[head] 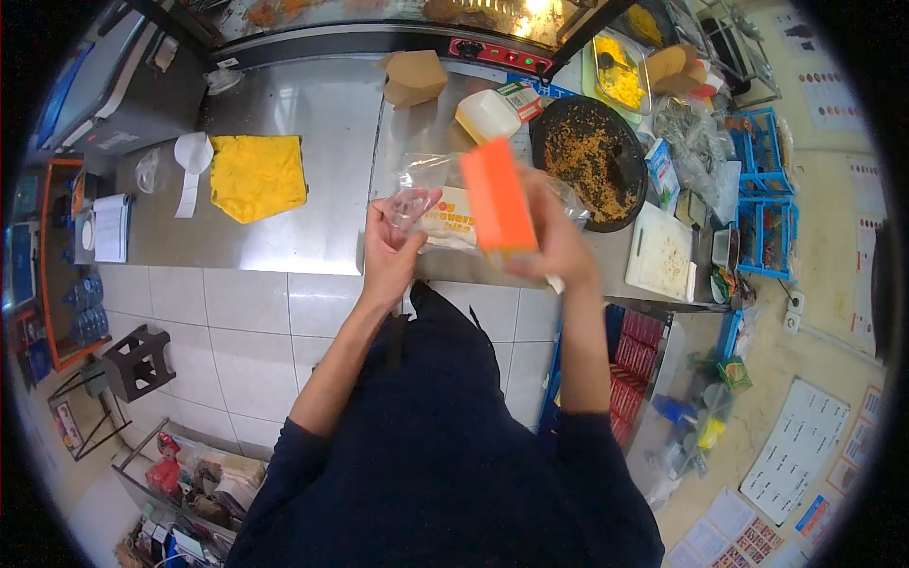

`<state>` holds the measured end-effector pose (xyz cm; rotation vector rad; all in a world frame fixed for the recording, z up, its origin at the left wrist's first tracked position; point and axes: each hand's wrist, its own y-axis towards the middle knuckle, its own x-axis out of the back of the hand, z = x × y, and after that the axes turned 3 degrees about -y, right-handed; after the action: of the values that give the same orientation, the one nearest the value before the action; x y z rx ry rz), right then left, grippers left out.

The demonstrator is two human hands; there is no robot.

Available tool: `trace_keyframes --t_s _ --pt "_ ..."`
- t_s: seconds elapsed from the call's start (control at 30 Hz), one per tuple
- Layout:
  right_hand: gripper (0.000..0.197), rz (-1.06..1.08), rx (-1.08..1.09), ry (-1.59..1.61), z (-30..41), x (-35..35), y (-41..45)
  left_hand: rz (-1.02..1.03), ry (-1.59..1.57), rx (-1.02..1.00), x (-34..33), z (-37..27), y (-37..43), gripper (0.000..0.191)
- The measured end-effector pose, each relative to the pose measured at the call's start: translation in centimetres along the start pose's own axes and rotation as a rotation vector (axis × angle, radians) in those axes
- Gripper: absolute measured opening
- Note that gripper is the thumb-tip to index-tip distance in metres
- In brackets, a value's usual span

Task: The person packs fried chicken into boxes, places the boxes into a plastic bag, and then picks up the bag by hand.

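My right hand grips an orange cardboard box, blurred and held over the front edge of the steel counter. To its left, my left hand pinches the edge of a clear plastic bag. A pale package with orange print shows through or beneath the bag; which of the two I cannot tell. Behind the box lies a white food carton with a green and red printed part. An open brown cardboard box stands further back on the counter.
A round black pan of brown crumbs and a white cutting board are at the right. A glass container of yellow food stands behind them. On the left lie a yellow cloth and a paper roll. A heated display case borders the back.
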<state>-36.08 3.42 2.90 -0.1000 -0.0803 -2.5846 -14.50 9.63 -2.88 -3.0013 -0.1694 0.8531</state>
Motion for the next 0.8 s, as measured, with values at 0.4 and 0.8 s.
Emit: trace_keyframes --t_s 0.4,0.8 --pt "0.053 0.277 -0.574 -1.357 -9.1 3.0 0.3 0.030 0.077 -0.043 -1.5 2.6 -0.4 0.040" --pt "0.069 0.247 -0.435 -1.207 -20.8 6.2 -4.3 0.711 1.542 -0.386 -0.9 17.2 3.7 0.037"
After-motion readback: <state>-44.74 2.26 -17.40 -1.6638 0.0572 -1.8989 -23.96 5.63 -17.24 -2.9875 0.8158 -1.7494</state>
